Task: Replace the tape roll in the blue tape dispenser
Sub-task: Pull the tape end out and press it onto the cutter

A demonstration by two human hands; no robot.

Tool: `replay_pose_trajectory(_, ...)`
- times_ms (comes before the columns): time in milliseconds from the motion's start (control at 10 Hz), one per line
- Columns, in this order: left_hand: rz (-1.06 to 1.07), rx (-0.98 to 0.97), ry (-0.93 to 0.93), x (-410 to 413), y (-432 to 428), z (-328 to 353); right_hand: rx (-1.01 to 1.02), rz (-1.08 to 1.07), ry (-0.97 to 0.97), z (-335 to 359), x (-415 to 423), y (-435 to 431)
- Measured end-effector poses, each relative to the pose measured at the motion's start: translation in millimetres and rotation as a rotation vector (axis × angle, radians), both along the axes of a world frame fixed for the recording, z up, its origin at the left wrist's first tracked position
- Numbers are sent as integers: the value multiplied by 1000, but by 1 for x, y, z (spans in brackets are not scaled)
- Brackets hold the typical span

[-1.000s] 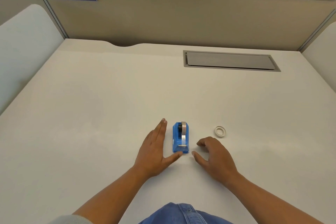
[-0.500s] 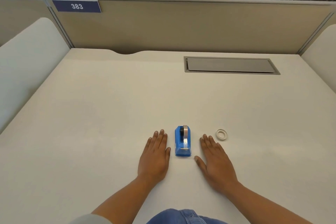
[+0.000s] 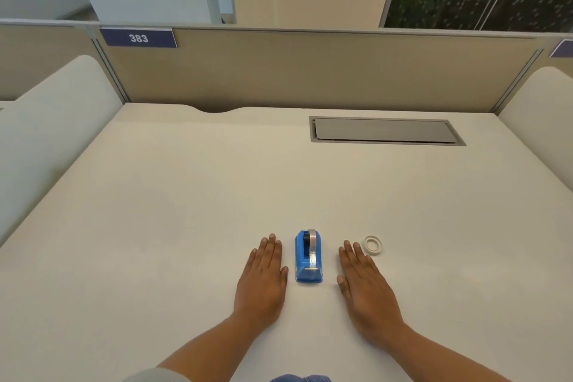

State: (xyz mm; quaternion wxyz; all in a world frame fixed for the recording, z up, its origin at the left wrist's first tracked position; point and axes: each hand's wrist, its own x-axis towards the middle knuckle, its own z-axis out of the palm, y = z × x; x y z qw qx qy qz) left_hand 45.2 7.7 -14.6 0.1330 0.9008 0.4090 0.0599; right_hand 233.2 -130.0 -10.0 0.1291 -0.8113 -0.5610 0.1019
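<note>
The blue tape dispenser is sitting upright on the white desk, near its front edge, its long axis running straight away from the person and its cutter end pointing toward them. A tape roll is sitting in its far end. The left hand and right hand are lying flat, palms down, on either side, fingers straight and together, holding nothing. A white ring is lying just beyond the right fingertips.

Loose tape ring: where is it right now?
In the head view the loose tape ring lies flat on the desk, right of the blue tape dispenser, just beyond the right hand fingertips, apparently not touching them.
</note>
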Motion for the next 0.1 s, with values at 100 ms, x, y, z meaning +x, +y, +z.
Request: replay_pose_trajectory(100, -1, 72, 10, 3, 8, 7, 71, 13, -30, 10, 5, 11)
